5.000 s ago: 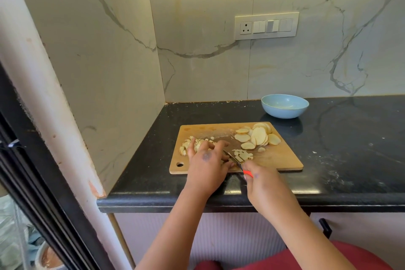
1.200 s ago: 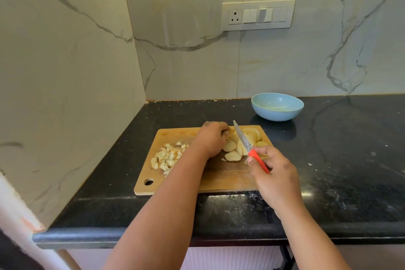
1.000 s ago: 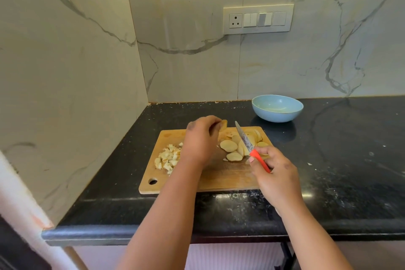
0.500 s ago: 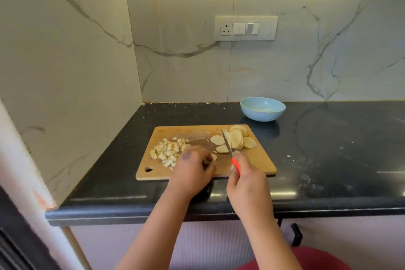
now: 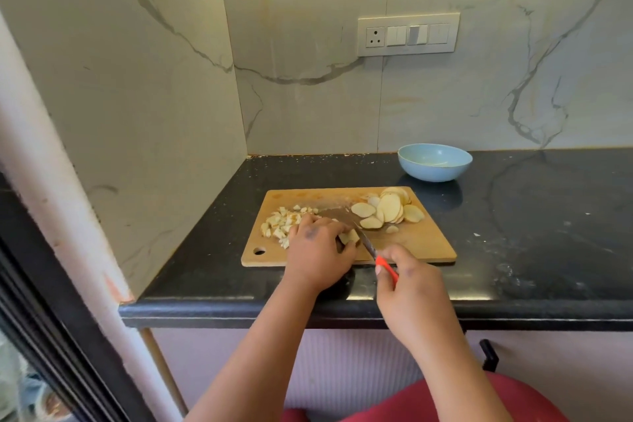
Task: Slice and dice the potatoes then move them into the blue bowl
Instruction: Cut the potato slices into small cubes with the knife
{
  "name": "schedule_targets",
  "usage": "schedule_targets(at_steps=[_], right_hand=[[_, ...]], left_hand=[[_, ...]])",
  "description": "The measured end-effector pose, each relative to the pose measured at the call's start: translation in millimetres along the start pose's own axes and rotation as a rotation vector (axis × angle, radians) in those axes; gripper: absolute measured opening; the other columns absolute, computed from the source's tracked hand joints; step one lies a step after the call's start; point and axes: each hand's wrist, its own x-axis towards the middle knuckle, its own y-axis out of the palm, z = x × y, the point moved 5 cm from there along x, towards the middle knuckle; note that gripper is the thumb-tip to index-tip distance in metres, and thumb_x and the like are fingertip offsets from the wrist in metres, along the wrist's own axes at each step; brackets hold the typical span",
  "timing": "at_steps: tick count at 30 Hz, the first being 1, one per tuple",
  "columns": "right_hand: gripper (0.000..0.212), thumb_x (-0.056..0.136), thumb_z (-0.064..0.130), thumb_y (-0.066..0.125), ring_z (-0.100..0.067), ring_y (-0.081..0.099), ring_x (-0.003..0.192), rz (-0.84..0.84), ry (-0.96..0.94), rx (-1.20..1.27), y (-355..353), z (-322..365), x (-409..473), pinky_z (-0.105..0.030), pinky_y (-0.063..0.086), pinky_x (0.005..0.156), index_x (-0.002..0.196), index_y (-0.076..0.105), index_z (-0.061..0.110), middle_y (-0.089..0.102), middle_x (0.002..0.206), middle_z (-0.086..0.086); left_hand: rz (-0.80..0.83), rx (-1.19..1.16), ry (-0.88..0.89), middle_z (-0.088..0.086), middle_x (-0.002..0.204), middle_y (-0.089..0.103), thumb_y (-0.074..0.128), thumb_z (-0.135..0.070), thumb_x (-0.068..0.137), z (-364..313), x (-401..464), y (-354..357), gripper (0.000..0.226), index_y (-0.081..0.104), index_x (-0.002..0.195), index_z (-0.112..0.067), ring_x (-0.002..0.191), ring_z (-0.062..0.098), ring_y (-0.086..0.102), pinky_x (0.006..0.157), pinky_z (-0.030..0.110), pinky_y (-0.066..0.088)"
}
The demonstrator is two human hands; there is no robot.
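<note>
A wooden cutting board (image 5: pixel 421 247) lies on the black counter. Diced potato (image 5: pixel 278 223) is piled on its left side, and a fan of round potato slices (image 5: pixel 388 209) lies at its right rear. My left hand (image 5: pixel 317 252) holds a few stacked slices (image 5: pixel 349 236) down near the board's front middle, fingers curled over them. My right hand (image 5: pixel 409 288) grips the red-handled knife (image 5: pixel 368 245), whose blade lies against those slices. The blue bowl (image 5: pixel 434 166) stands behind the board to the right; it looks nearly empty.
Marble walls close the counter at the left and back, with a switch panel (image 5: pixel 408 34) on the back wall. The black counter (image 5: pixel 548 233) stretches right of the board. A red seat (image 5: pixel 513 401) shows below the counter's front edge.
My left hand took slices from the pile at the right rear and brought them to the board's front middle. My right hand lowered the knife to them.
</note>
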Motion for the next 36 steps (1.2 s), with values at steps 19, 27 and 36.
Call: schedule_targets(at_steps=[19, 27, 36], right_hand=[[0.010, 0.096, 0.017, 0.049, -0.012, 0.054, 0.060, 0.009, -0.021, -0.110, 6.0, 4.3, 0.9, -0.025, 0.042, 0.049, 0.098, 0.059, 0.020, 0.058, 0.071, 0.002], [0.019, 0.095, 0.009, 0.045, -0.011, 0.050, 0.061, 0.106, 0.026, -0.227, 17.0, 9.5, 22.0, -0.026, 0.042, 0.050, 0.108, 0.051, 0.022, 0.052, 0.073, 0.005], [0.012, 0.093, 0.012, 0.055, -0.011, 0.047, 0.049, -0.105, -0.168, -0.104, 5.8, 9.4, 0.5, -0.024, 0.041, 0.042, 0.102, 0.062, 0.015, 0.059, 0.063, 0.002]], left_hand=[[0.030, -0.005, -0.042, -0.016, 0.120, 0.063, 0.052, -0.047, 0.095, 2.5, 0.1, 1.1, 0.033, 0.066, 0.122, -0.034, 0.117, 0.017, 0.040, 0.100, 0.037, 0.025], [0.039, 0.048, -0.047, -0.016, 0.124, 0.062, 0.051, -0.048, 0.095, 2.8, -0.9, 0.7, 0.031, 0.066, 0.119, -0.036, 0.124, 0.020, 0.041, 0.119, 0.046, 0.006], [0.036, -0.027, -0.090, -0.012, 0.115, 0.068, 0.053, -0.049, 0.094, 4.9, -0.6, -1.5, 0.033, 0.068, 0.117, -0.032, 0.123, 0.019, 0.043, 0.120, 0.041, 0.007]])
